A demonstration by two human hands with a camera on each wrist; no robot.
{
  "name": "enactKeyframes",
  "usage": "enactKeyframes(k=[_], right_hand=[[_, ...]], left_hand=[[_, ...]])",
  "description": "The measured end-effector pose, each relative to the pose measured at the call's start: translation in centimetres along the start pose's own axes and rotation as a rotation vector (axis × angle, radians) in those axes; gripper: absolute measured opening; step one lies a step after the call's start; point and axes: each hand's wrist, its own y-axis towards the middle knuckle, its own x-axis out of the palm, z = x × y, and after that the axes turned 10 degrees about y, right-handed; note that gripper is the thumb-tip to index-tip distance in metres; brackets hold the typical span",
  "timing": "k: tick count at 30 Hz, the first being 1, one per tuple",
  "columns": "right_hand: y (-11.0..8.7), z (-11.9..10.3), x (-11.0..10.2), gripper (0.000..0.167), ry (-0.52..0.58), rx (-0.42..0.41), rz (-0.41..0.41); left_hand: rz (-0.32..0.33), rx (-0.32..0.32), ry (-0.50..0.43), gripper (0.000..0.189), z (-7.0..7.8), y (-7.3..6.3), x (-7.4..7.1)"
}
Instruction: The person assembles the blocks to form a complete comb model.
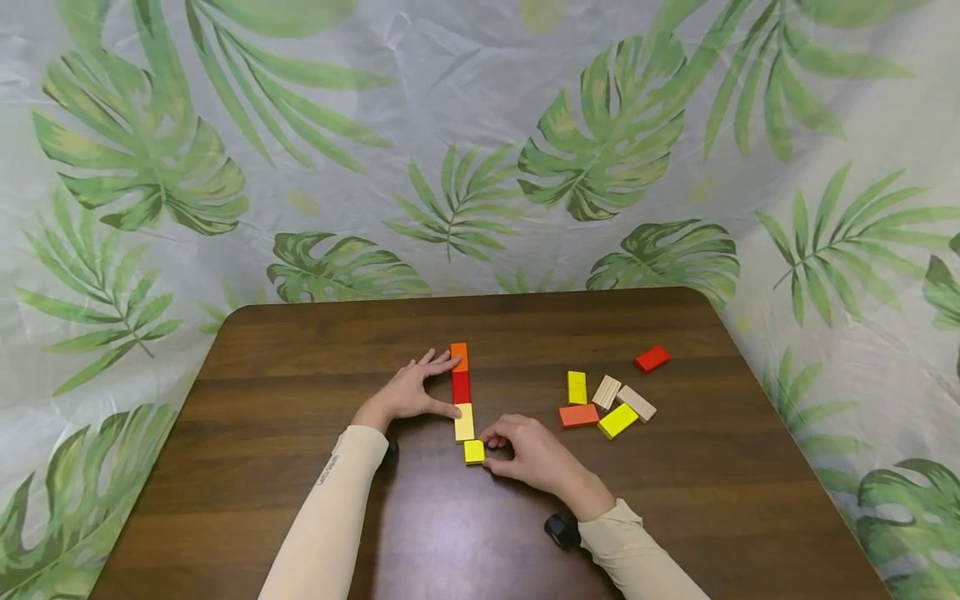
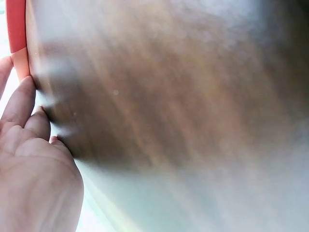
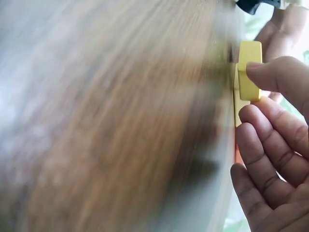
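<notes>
A row of blocks runs toward me on the table: an orange block, a red block and a pale yellow block. Spread along the row's left side, my left hand touches the orange block with a fingertip and the pale yellow block with its thumb. In the left wrist view, its fingers meet the orange block beside the red one. My right hand pinches a bright yellow block at the row's near end. Thumb and forefinger grip this yellow block in the right wrist view.
To the right lie loose blocks: a yellow one, an orange one, another yellow one, two plain wooden ones and a red one farther off. A leaf-patterned cloth hangs behind the wooden table.
</notes>
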Motion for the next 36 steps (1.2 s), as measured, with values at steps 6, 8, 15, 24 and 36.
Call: enactKeyframes(k=[6, 8, 15, 24, 36], right_hand=[[0.27, -0.27, 0.17, 0.025, -0.024, -0.009, 0.011], [0.37, -0.34, 0.18, 0.025, -0.027, -0.007, 0.010], [0.69, -0.35, 0.43, 0.025, -0.040, 0.004, 0.000], [0.81, -0.58, 0.50, 0.027, -0.059, -0.005, 0.002], [0.99, -0.85, 0.54, 0.028, -0.065, -0.007, -0.027]], left_hand=[[0.002, -0.002, -0.005, 0.099, 0.05, -0.06, 0.03], [-0.001, 0.000, -0.003, 0.099, 0.06, -0.07, 0.01], [0.001, -0.005, 0.008, 0.100, 0.10, 0.00, 0.01], [-0.007, -0.008, 0.006, 0.100, 0.21, -0.02, 0.00], [0.002, 0.010, 0.021, 0.100, 0.16, -0.12, 0.05]])
